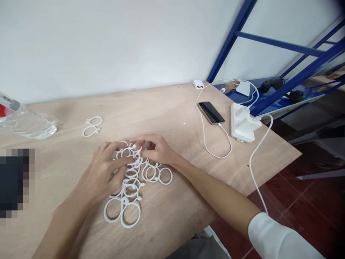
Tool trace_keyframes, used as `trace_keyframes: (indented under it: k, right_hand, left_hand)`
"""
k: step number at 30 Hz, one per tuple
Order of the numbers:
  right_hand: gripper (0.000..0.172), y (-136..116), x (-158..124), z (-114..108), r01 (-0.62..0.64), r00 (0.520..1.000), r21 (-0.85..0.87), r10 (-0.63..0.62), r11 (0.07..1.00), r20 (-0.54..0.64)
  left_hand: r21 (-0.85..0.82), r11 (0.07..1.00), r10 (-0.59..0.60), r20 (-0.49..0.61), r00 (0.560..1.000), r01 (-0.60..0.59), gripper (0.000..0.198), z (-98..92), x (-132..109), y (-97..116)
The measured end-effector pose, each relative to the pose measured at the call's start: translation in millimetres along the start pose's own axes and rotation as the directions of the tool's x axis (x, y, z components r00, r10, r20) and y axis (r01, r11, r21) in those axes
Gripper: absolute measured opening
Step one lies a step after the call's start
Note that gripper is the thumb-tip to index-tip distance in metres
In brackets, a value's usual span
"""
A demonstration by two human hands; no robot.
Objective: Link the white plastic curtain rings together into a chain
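A pile of several white plastic rings (130, 214) with small tabs lies on the wooden table (172, 108), in front of me. My left hand (106, 172) rests over the left side of the pile, its fingers bent and touching rings. From the right, my right hand (155, 147) reaches the top of the pile, thumb and fingers closed on a white ring that they partly hide. Two separate white rings (91, 130) lie behind my left hand, near each other.
At the left a clear plastic bottle (29, 124) lies on its side. To the right are a phone (211, 112) on a white cable, a power strip (244, 124) with plugs and a small white charger (198, 84). A blue metal frame (231, 39) stands beyond.
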State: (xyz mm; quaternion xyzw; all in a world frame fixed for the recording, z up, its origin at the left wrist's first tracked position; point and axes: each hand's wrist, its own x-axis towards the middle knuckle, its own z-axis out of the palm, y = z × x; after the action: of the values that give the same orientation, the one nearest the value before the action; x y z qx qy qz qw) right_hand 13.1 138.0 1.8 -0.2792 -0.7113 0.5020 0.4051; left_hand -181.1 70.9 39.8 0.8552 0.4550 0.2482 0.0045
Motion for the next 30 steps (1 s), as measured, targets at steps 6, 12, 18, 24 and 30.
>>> trace_keyframes:
  k: [6, 12, 18, 24, 30]
  right_hand:
    - [0.038, -1.0, -1.3, 0.5, 0.037, 0.999, -0.022, -0.038, 0.999, -0.026]
    - [0.026, -5.4, -0.7, 1.5, 0.049, 0.996, -0.047, -0.052, 0.998, -0.068]
    - [0.015, -5.6, 1.1, 1.2, 0.038, 0.991, -0.045, -0.044, 0.998, -0.123]
    - [0.015, -3.2, 1.2, 1.1, -0.003, 0.992, -0.025, -0.001, 1.000, -0.123]
    - [0.013, -1.5, 2.3, 0.9, -0.006, 0.992, 0.018, 0.008, 1.000, -0.129]
  left_hand:
    - [0.006, 1.000, 0.008, -0.030, 1.000, -0.007, 0.031, 1.8, 1.0, 3.4]
    - [0.015, 1.000, -0.009, 0.013, 1.000, 0.009, 0.032, 3.4, -0.7, 3.5]
    - [-0.098, 0.987, -0.142, -0.156, 0.978, 0.127, 0.031, 5.3, -2.9, 8.4]
    - [-0.015, 0.982, -0.187, -0.195, 0.963, 0.188, 0.048, 14.3, -3.6, 8.2]
    - [0.031, 0.999, -0.009, -0.261, 0.965, 0.018, 0.046, 17.9, -2.9, 4.4]
